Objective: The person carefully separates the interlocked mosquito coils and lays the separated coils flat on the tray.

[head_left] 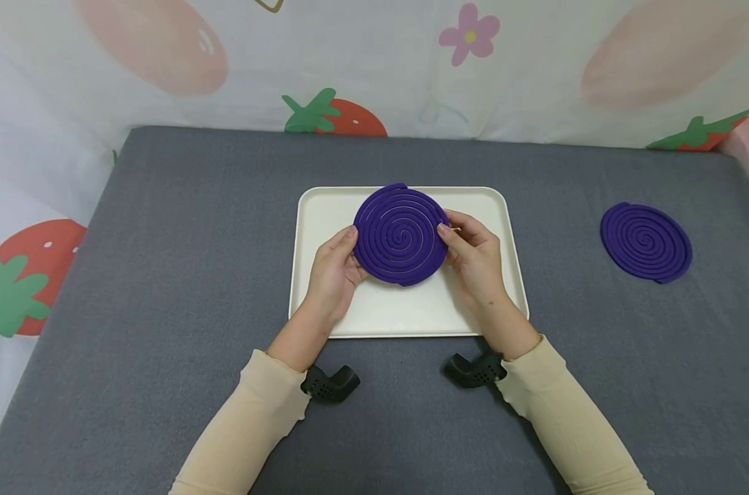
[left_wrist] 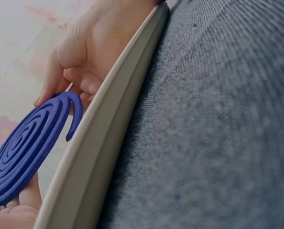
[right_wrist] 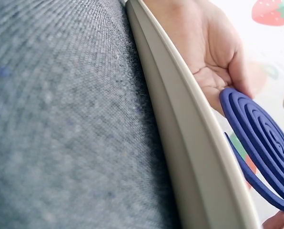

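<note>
A round purple mosquito coil (head_left: 401, 235) is held over the white tray (head_left: 405, 320), its spiral face toward the head camera. My left hand (head_left: 333, 271) pinches its left edge, thumb on the face. On the opposite edge my right hand (head_left: 478, 265) pinches it the same way. In the left wrist view, an outer strand of the coil (left_wrist: 25, 143) stands a little apart from the rest. The right wrist view shows the coil (right_wrist: 261, 138) tilted beyond the tray's near wall (right_wrist: 187, 129), with a strand separated along its lower side. Most fingers are hidden behind the coil.
A second purple mosquito coil (head_left: 646, 242) lies flat on the grey tablecloth (head_left: 182, 275), right of the tray. Behind the table hangs a white cloth (head_left: 405, 69) printed with strawberries and flowers. Black wrist-worn devices (head_left: 332, 385) sit beneath both wrists.
</note>
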A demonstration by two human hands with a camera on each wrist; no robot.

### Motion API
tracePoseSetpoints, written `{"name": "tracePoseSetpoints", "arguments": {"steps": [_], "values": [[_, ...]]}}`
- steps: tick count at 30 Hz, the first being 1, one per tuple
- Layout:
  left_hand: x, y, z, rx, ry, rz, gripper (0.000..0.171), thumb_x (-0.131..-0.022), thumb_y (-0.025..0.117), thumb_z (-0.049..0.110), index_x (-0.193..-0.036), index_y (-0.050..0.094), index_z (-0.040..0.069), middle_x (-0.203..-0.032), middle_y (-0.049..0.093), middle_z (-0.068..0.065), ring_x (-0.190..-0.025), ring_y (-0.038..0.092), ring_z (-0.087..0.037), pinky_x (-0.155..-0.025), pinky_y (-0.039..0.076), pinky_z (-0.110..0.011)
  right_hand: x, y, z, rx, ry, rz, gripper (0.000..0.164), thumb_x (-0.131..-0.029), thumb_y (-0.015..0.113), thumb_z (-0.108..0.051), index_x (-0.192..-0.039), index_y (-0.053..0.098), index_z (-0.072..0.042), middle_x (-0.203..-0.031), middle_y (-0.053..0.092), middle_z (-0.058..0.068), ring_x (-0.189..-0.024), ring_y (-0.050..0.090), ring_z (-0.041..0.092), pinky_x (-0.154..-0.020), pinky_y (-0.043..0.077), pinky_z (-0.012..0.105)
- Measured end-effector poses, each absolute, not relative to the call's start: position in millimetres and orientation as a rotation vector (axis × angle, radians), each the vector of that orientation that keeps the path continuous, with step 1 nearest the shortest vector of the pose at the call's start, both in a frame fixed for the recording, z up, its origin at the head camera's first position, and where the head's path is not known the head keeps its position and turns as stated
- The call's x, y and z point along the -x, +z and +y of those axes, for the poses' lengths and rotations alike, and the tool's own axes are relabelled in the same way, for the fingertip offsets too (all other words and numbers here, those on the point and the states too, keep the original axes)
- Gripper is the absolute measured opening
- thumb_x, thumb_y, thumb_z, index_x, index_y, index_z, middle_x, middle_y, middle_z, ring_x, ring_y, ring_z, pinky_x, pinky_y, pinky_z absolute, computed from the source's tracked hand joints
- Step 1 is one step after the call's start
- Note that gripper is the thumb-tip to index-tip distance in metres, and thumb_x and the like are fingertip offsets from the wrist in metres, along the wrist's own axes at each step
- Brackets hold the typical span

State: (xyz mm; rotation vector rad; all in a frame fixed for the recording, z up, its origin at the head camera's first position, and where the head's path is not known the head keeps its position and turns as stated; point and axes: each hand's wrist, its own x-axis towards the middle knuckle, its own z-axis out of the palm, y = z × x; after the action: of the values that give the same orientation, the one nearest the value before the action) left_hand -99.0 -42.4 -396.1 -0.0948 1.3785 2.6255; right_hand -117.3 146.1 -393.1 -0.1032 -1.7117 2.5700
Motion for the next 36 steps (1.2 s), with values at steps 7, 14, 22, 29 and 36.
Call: {"name": "tracePoseSetpoints", "arguments": {"steps": [7,14,22,29,36], "values": [[98.8,-393.1,-42.3,0.122,2.631,1.308,0.041,-0.104,0.027,0.012,-0.132,0.036,-0.016,-0.091,0.069,0.001,-0.086,0.066,-0.01,-0.077,0.055,-0.026,117.4,-393.7,146.3,0.094,2.558,-1.715,0.029,-0.088,0.06,0.007,-0.088,0.074,-0.019,-0.082,0.062,-0.001,-0.068,0.054,0.008,-0.053,0.045,0.015],[98.7,-393.3,-42.4,0.13,2.635,1.288,0.04,-0.104,0.026,0.012,-0.132,0.036,-0.015,-0.091,0.069,0.001,-0.085,0.066,-0.009,-0.075,0.055,-0.025,117.3,-393.4,145.9,0.091,2.548,-1.716,0.033,-0.089,0.057,0.009,-0.087,0.074,-0.02,-0.082,0.063,-0.001,-0.069,0.054,0.008,-0.054,0.046,0.015],[98.2,-394.0,-42.9,0.113,2.638,1.289,0.039,-0.105,0.026,0.013,-0.132,0.037,-0.013,-0.091,0.07,0.001,-0.084,0.067,-0.009,-0.073,0.055,-0.025,117.7,-393.8,145.4,0.068,2.56,-1.672,0.03,-0.089,0.059,0.007,-0.088,0.075,-0.018,-0.081,0.064,0.0,-0.068,0.056,0.008,-0.054,0.047,0.015],[98.7,-394.6,-42.5,0.108,2.6,1.367,0.037,-0.105,0.027,0.014,-0.127,0.042,-0.013,-0.086,0.07,0.002,-0.08,0.067,-0.009,-0.07,0.056,-0.025,118.0,-393.3,145.1,0.061,2.558,-1.649,0.037,-0.089,0.053,0.012,-0.086,0.075,-0.017,-0.081,0.064,0.0,-0.069,0.057,0.007,-0.054,0.048,0.015],[98.5,-394.4,-42.5,0.109,2.593,1.326,0.038,-0.105,0.025,0.014,-0.129,0.039,-0.012,-0.088,0.07,0.002,-0.082,0.067,-0.008,-0.072,0.056,-0.025,118.0,-392.8,145.2,0.079,2.557,-1.651,0.035,-0.089,0.055,0.012,-0.086,0.075,-0.017,-0.081,0.065,0.0,-0.068,0.057,0.007,-0.054,0.049,0.015]]}}
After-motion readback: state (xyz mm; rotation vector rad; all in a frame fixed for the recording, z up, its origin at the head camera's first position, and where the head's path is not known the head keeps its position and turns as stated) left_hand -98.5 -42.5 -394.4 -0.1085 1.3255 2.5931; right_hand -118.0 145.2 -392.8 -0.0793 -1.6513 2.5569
